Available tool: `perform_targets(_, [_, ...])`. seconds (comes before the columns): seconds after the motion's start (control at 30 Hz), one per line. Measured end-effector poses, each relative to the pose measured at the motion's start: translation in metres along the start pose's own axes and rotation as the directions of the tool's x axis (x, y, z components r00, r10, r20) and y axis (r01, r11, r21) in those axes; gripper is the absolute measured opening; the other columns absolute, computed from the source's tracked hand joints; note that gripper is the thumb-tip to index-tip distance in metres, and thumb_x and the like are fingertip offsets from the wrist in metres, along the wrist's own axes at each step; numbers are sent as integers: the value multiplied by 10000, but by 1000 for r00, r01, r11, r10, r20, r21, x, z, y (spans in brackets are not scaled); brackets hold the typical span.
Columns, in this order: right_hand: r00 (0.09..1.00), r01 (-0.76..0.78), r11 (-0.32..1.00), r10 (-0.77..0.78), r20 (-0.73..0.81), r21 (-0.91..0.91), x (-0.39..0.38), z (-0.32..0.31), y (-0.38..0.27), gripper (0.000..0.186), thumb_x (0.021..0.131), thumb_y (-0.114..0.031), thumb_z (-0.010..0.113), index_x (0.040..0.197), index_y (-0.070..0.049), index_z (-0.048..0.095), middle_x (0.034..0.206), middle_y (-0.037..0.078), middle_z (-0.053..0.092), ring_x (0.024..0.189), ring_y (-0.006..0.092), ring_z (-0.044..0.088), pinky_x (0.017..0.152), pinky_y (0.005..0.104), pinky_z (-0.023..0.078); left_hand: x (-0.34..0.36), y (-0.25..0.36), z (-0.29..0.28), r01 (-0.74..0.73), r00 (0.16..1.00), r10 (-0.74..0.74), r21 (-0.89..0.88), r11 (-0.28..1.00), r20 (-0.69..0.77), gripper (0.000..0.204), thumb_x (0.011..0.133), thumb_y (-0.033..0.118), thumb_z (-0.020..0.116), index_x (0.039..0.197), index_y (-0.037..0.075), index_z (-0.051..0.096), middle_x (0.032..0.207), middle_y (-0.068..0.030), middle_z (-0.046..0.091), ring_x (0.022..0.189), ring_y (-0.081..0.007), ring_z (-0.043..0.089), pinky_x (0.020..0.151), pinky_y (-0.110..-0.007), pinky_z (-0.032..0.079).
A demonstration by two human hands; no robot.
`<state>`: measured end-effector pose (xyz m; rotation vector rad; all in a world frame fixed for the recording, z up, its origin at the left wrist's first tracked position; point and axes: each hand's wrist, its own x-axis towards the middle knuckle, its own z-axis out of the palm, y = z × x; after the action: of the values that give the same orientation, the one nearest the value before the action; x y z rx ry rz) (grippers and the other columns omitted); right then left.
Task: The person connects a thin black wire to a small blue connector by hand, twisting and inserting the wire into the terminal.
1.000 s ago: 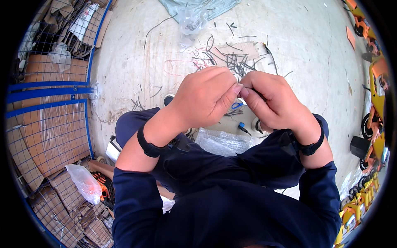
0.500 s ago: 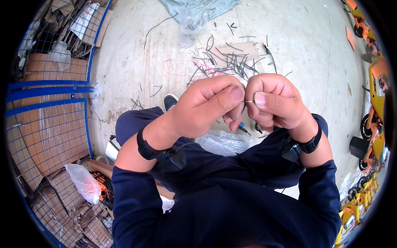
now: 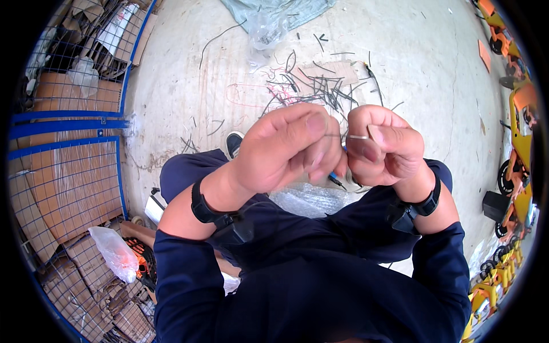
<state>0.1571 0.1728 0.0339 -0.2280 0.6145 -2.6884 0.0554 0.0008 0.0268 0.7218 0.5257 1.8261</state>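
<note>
Short of the flat brown cardboard, their right hand pinches a thin pale strand, best kept straight; left hand, grip too blurred to tell.

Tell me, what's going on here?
A person holds both bare hands up close together. The right hand pinches a thin wire between thumb and finger. The wire runs across to the left hand, whose fingers are too blurred to judge their grip. Beyond the hands, dark strips lie scattered over the floor, some on flat cardboard. Nearer the person is some bubble wrap.
</note>
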Motion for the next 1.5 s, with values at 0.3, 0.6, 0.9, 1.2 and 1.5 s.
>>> perform_targets(0.3, [989, 71, 987, -88, -120, -141, 3, -4, 0, 246, 993, -226, 455, 881, -14, 512, 593, -61, 268, 489, 50, 230, 405, 219, 172, 6, -10, -16, -113, 950, 309, 861, 497, -54, 407, 863, 182, 703, 1218, 42, 562, 1125, -76, 610, 1004, -166, 579, 881, -309, 447])
perform_targets(0.6, [949, 4, 880, -153, -276, -474, 1, -18, -3, 227, 986, -226, 518, 896, -27, 577, 607, -52, 415, 512, 41, 345, 440, 202, 267, 2, -6, -17, -7, 943, 320, 959, 282, -87, 127, 847, -9, 659, 970, 9, 632, 879, -57, 651, 838, -132, 608, 749, -261, 481])
perform_targets(0.9, [916, -171, 498, -237, -323, -850, -3, -8, -16, 119, 952, -133, 573, 939, -22, 615, 770, -19, 587, 624, 39, 492, 554, 202, 407, 1, 6, -18, 86, 980, 142, 940, 331, -139, 104, 914, 101, 601, 916, 0, 625, 847, -57, 634, 764, -128, 570, 702, -264, 459])
perform_targets(1.2, [964, -109, 769, -74, -257, -630, -15, -4, -27, 164, 952, -159, 549, 917, -6, 598, 771, -2, 575, 548, 35, 406, 486, 203, 315, 5, 18, -30, 391, 905, -118, 687, 612, -409, 224, 958, 222, 585, 900, 10, 631, 825, -10, 622, 752, -77, 528, 693, -227, 437])
perform_targets(1.5, [960, -34, 782, -149, -239, -623, -17, -3, -26, 164, 952, -157, 548, 918, -3, 593, 724, -6, 542, 531, 39, 382, 476, 203, 296, 10, 3, -69, 298, 851, 425, 950, 93, -308, 217, 953, 228, 591, 922, 16, 624, 849, -6, 609, 751, -58, 506, 686, -224, 420])
